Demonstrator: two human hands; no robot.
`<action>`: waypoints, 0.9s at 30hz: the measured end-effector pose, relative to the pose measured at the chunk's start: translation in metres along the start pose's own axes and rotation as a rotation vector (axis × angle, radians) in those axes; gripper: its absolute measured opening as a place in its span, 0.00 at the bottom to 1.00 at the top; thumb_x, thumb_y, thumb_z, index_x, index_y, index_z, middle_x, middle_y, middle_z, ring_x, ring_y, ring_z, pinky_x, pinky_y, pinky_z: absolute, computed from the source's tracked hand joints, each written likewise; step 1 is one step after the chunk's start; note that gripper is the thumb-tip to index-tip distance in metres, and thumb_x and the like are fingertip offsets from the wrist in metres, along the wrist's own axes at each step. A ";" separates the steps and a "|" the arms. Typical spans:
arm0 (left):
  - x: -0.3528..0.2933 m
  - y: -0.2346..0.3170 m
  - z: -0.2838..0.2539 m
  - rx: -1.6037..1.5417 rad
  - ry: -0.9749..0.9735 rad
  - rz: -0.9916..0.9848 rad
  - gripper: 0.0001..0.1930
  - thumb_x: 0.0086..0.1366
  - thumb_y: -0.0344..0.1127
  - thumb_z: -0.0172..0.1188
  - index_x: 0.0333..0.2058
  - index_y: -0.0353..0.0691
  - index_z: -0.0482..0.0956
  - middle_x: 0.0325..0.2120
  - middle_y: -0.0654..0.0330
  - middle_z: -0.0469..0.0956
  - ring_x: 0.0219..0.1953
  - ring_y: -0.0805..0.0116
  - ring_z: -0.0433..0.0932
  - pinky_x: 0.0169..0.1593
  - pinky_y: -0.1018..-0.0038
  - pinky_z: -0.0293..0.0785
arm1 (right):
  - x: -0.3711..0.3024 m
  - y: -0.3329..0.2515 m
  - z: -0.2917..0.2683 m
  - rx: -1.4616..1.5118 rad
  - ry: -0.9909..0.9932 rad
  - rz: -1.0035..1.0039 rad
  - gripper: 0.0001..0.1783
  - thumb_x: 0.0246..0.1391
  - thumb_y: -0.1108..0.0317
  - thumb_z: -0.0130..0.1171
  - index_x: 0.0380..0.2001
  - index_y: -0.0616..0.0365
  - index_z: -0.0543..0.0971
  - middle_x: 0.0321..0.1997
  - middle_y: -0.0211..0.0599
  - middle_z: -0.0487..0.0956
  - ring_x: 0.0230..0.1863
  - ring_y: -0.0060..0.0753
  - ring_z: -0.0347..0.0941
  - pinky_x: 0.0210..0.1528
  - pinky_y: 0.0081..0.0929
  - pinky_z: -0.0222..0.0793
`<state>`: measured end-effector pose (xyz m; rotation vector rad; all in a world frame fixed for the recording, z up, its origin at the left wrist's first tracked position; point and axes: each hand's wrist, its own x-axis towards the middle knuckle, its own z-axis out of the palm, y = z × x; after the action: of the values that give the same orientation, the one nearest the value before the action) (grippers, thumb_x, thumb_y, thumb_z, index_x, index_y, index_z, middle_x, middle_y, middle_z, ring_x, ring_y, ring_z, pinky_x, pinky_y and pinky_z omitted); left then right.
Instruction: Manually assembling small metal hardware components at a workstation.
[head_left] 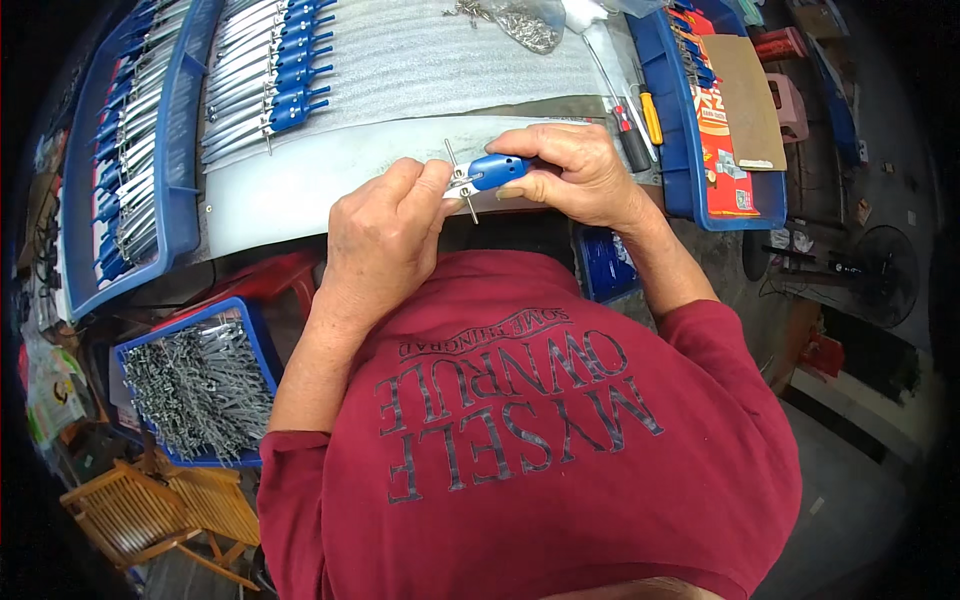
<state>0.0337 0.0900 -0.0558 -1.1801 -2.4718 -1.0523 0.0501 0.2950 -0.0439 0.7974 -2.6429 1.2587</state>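
Note:
Over the near edge of the white work board (290, 205), I hold a metal part with a blue plastic end (497, 171) between both hands. My left hand (385, 225) is closed around its silver side, hiding most of that length. The blue end is pinched between thumb and fingers of my right hand (585, 175). A thin metal pin (472, 208) sticks out crosswise from the middle of the part. Similar silver parts with blue ends (292, 108) lie in a neat row on the board's far left, apart from my hands.
At left stands a blue tray (178, 215) of similar parts; a blue crate (265, 345) of metal pieces sits below. Screwdrivers (651, 118) lie right of my right hand, beside another blue bin (682, 190) holding cardboard. A bag of small metal pieces (530, 30) lies at the back.

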 end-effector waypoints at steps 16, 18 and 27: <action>0.002 -0.004 0.006 0.082 0.039 0.019 0.12 0.46 0.31 0.57 0.31 0.38 0.69 0.19 0.60 0.65 0.19 0.65 0.69 0.20 0.73 0.65 | 0.000 0.005 0.005 0.010 0.030 0.043 0.19 0.35 0.66 0.62 0.34 0.60 0.74 0.26 0.33 0.75 0.22 0.23 0.69 0.24 0.17 0.64; 0.002 -0.006 0.008 0.092 0.041 0.022 0.12 0.46 0.31 0.57 0.31 0.38 0.68 0.18 0.60 0.65 0.19 0.65 0.69 0.20 0.73 0.65 | 0.000 0.007 0.005 0.004 -0.007 0.100 0.22 0.35 0.65 0.62 0.37 0.60 0.72 0.27 0.33 0.74 0.23 0.22 0.68 0.24 0.17 0.64; 0.003 -0.014 0.014 0.063 0.037 -0.011 0.11 0.46 0.32 0.57 0.30 0.38 0.69 0.19 0.60 0.66 0.19 0.64 0.70 0.20 0.72 0.65 | -0.002 0.019 -0.002 0.048 0.010 0.120 0.27 0.34 0.64 0.62 0.42 0.59 0.69 0.28 0.31 0.71 0.23 0.19 0.64 0.26 0.16 0.63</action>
<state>0.0228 0.0947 -0.0719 -1.1194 -2.4666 -0.9830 0.0421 0.3069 -0.0562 0.6461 -2.6982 1.3558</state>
